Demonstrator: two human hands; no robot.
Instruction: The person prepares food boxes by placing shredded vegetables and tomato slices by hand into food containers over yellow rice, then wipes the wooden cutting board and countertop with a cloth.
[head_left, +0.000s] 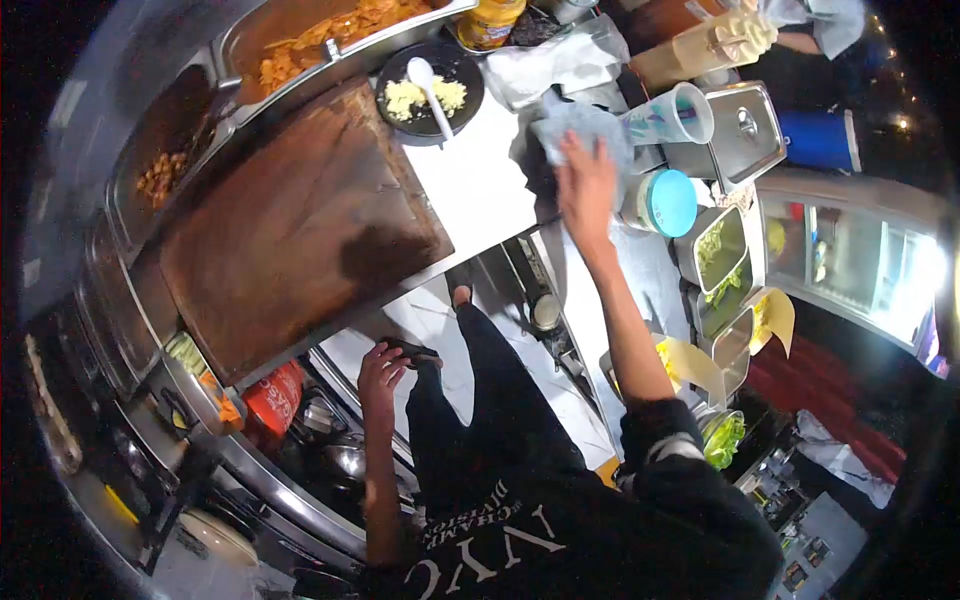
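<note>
My right hand (586, 190) reaches forward and presses on a crumpled light-blue cloth (562, 130) at the far side of the counter. Close to its right stand a patterned cup (655, 118) and a tub with a turquoise lid (670, 203). Lower down, my left hand (383, 368) hangs beside the counter's near edge, its fingers partly spread, with nothing visible in it. A black plate (465, 72) with chopped pale food and a white spoon (430, 90) rests left of the cloth, beyond the brown board (290, 220).
Metal trays of food (340, 45) line the back left. At the right are a lidded steel container (735, 128), trays of greens (712, 250) and a blue container (820, 140). Another person's hand (798, 42) shows at the top right. A red bag (273, 398) lies below the board.
</note>
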